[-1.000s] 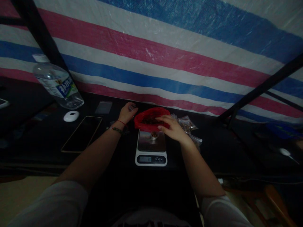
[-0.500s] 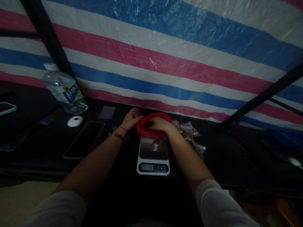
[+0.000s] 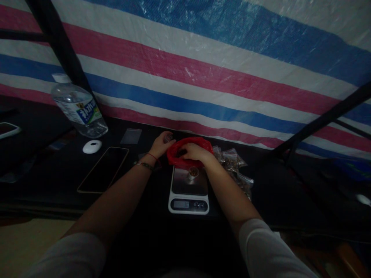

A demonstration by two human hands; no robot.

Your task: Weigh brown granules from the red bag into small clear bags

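A white kitchen scale (image 3: 189, 206) with a steel plate lies before me, its display lit. On the plate stands a small white cup (image 3: 193, 176) with brown bits in it. Behind the cup is an open red plastic bag (image 3: 189, 164). My right hand (image 3: 195, 151) reaches into this bag, fingers bent and closed; what they hold is hidden. To the bag's left, my left hand (image 3: 160, 145) curls round a small, greyish, shiny thing (image 3: 168, 138) whose kind I cannot make out. Its thumb points toward the bag's rim.
Several small zip bags (image 3: 232, 160) of brown bits lie right of the scale, partly behind my forearm. Leftward are a phone (image 3: 103, 170), a flat clear zip bag (image 3: 131, 136), a white oval case (image 3: 92, 146) and a water bottle (image 3: 79, 106). A striped sheet (image 3: 203, 77) hangs behind.
The view has shifted slightly. My right hand stays inside the red bag, and my left hand keeps its hold beside it.
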